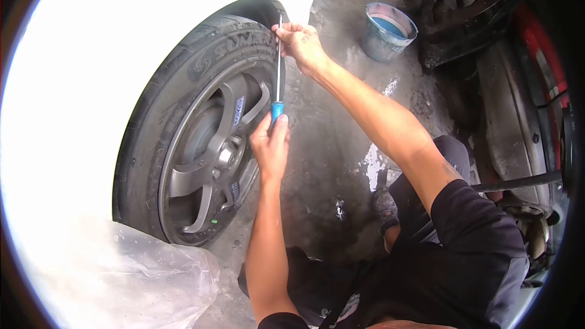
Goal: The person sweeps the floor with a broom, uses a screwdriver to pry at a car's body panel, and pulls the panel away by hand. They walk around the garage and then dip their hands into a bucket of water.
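Observation:
A screwdriver (277, 110) with a blue handle and a long thin metal shaft stands nearly upright in the view, in front of the tyre's right side. My left hand (271, 149) is closed around the handle, thumb along it. Higher up, my right hand (301, 44) pinches near the far end of the shaft, by the edge of the dark wheel arch (262, 5). Whether its fingertips also hold something small cannot be made out. Beside both hands is the black tyre (139, 158) on a grey spoked wheel (223, 152).
The white car body (91, 73) is overexposed. Clear plastic sheeting (152, 274) hangs at lower left. A bucket (382, 49) with bluish liquid stands on the stained concrete floor (329, 146). Dark car parts (463, 18) and a worn panel (512, 116) lie along the right.

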Action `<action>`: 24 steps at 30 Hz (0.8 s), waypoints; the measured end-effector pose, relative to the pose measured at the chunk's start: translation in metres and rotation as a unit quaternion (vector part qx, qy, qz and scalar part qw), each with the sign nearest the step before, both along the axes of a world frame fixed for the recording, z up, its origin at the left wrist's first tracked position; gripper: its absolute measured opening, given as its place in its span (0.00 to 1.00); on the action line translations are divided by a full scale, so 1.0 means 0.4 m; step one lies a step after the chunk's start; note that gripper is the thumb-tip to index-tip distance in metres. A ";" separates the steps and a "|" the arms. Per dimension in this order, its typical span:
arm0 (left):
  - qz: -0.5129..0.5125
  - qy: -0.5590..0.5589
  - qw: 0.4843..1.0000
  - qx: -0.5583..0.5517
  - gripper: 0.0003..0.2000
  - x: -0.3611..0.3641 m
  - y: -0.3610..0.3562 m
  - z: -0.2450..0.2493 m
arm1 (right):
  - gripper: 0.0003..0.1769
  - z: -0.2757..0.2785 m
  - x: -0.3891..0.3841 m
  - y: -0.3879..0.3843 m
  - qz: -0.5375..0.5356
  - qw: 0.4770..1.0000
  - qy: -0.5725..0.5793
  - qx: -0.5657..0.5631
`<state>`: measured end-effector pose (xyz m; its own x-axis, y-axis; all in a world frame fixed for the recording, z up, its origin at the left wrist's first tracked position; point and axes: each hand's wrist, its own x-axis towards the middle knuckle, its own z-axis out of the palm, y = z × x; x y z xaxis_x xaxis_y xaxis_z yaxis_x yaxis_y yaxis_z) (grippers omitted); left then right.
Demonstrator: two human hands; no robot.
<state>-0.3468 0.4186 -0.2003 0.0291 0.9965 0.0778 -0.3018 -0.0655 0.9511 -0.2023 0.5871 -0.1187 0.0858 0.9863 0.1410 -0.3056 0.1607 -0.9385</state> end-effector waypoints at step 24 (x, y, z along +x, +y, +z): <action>0.154 0.090 0.984 -0.015 0.20 0.026 -0.026 0.064 | 0.04 0.011 -0.004 0.033 -0.029 0.999 -0.003 -0.027</action>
